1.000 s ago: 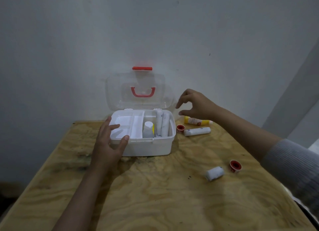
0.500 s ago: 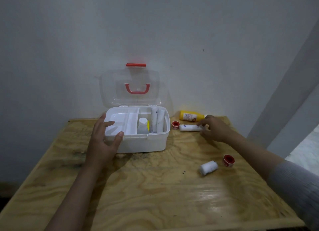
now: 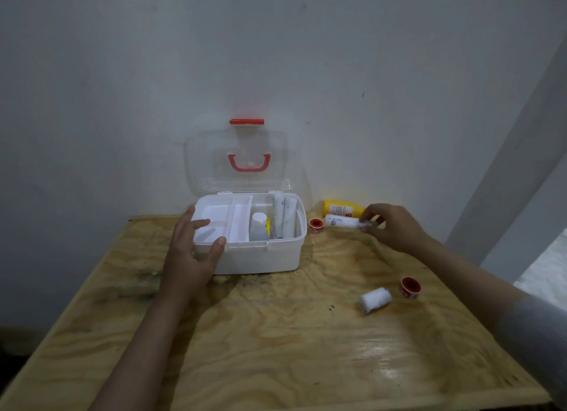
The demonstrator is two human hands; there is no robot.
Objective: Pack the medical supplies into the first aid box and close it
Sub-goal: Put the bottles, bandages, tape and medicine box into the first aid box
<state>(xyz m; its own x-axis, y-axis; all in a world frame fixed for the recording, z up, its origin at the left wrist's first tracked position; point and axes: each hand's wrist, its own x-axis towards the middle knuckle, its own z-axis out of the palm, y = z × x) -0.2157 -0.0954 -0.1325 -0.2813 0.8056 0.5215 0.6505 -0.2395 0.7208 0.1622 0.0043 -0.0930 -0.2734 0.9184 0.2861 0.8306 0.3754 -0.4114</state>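
The white first aid box (image 3: 260, 257) stands open at the back of the table, its clear lid (image 3: 239, 162) with a red handle upright against the wall. Inside are a white tray, a small white-capped bottle (image 3: 258, 226) and two white rolls (image 3: 283, 215). My left hand (image 3: 193, 251) grips the box's front left rim. My right hand (image 3: 389, 226) pinches the right end of a long white bandage roll (image 3: 340, 221) just right of the box. A yellow bottle (image 3: 340, 209) lies behind it. A red tape roll (image 3: 316, 225) sits beside the box.
A short white bandage roll (image 3: 374, 300) and a second red tape roll (image 3: 410, 287) lie on the plywood table (image 3: 276, 349) at the right. The wall is right behind the box. A grey post (image 3: 521, 152) rises at the far right.
My right hand came down from above the yellow bottle and closed its fingers on the end of the long white roll. My left hand stayed on the box.
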